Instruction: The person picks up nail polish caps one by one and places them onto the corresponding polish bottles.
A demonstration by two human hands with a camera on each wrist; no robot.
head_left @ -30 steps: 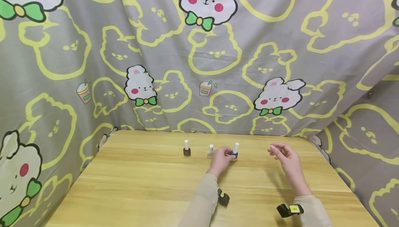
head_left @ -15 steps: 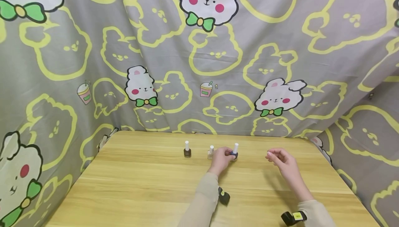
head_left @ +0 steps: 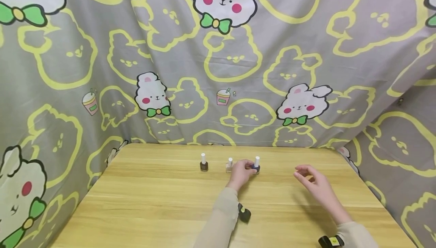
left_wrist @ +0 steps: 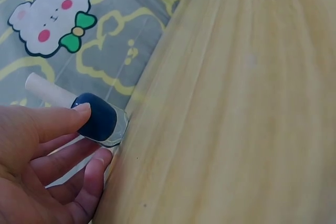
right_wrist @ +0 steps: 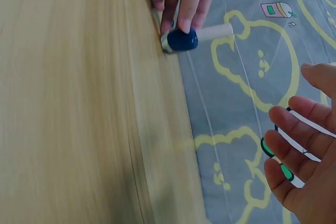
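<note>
A blue nail polish bottle (head_left: 256, 166) with a white cap stands upright on the wooden table. My left hand (head_left: 241, 173) grips it by the glass, thumb on the near side, as the left wrist view shows with the blue bottle (left_wrist: 97, 118). Just left of that hand is a clear nail polish bottle (head_left: 229, 166), partly hidden by the hand. Farther left stands a dark brown nail polish bottle (head_left: 203, 165). My right hand (head_left: 315, 182) hovers over the table to the right, holding nothing, its fingers loosely bent in the right wrist view (right_wrist: 307, 145).
The wooden table (head_left: 153, 202) reaches back to a grey curtain (head_left: 190, 62) printed with rabbits, which also hangs along both sides. A black wrist camera (head_left: 244, 213) sits on the left sleeve, another black camera (head_left: 330, 241) on the right one.
My right hand has drawn back toward the near side and slightly down in the head view. The left hand stays on the blue nail polish bottle, which has hardly shifted.
</note>
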